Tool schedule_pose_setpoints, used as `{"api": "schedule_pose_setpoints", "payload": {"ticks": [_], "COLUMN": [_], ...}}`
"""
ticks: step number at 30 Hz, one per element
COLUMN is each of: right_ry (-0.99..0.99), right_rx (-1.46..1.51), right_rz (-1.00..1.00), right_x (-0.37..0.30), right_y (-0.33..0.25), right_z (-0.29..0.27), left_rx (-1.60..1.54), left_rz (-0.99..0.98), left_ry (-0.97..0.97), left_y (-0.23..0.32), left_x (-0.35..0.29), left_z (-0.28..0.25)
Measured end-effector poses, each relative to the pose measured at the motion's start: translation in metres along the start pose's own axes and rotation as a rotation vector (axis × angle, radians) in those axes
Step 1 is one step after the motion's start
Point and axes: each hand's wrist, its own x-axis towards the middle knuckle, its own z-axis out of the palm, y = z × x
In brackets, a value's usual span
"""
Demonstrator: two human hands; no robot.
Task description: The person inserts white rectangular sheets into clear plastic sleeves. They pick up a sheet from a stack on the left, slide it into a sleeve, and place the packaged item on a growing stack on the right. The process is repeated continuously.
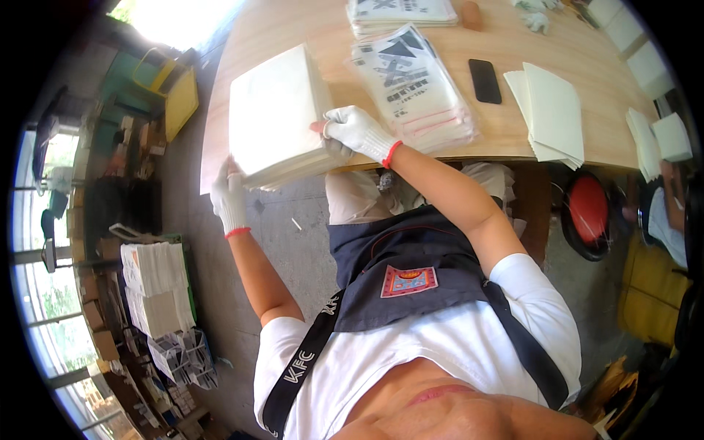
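A thick stack of white sheets [275,103] lies at the table's left near corner, its lower layers slightly uneven. My left hand [229,196], in a white knit glove with a red cuff, grips the stack's near left corner; its fingers are partly hidden. On the opposite side my gloved right hand [357,133] holds the right edge, with a bare fingertip showing. Just right of it lies a pile of printed clear plastic bags [411,88] with black markings. Both hands are closed against the stack's sides.
A second bag pile [400,16] lies farther back on the wooden table [513,44]. To the right are a black phone [485,81] and loose white sheets [550,114]. A red stool [587,209] stands below; bundled paper [154,279] sits at left. Another person's arm [673,187] shows far right.
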Motion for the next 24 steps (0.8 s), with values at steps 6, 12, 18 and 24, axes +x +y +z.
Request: {"api": "schedule_pose_setpoints", "payload": {"ticks": [6,12,18,24], "right_ry": [0.215,0.964,1.051,1.091], "right_rx": [0.341,0.458,0.746,0.857], "right_rz": [-0.140,-0.212,-0.060,-0.134], "right_x": [-0.055,-0.169,-0.239,-0.233], "right_y": [0.024,0.099,0.121,0.149], "right_z": [-0.052,-0.189,-0.304,-0.343], "left_rx": [-1.398,-1.083,-0.830,-0.565], "left_rz": [-0.217,-0.366,0.163,0.676], "left_ry": [0.319,0.275,-0.190,-0.269], "left_y": [-0.054,-0.116,-0.003,0.107], "left_x": [-0.030,-0.111,-0.154,-0.115], "left_z": [0.065,0.169,0.205,0.195]}}
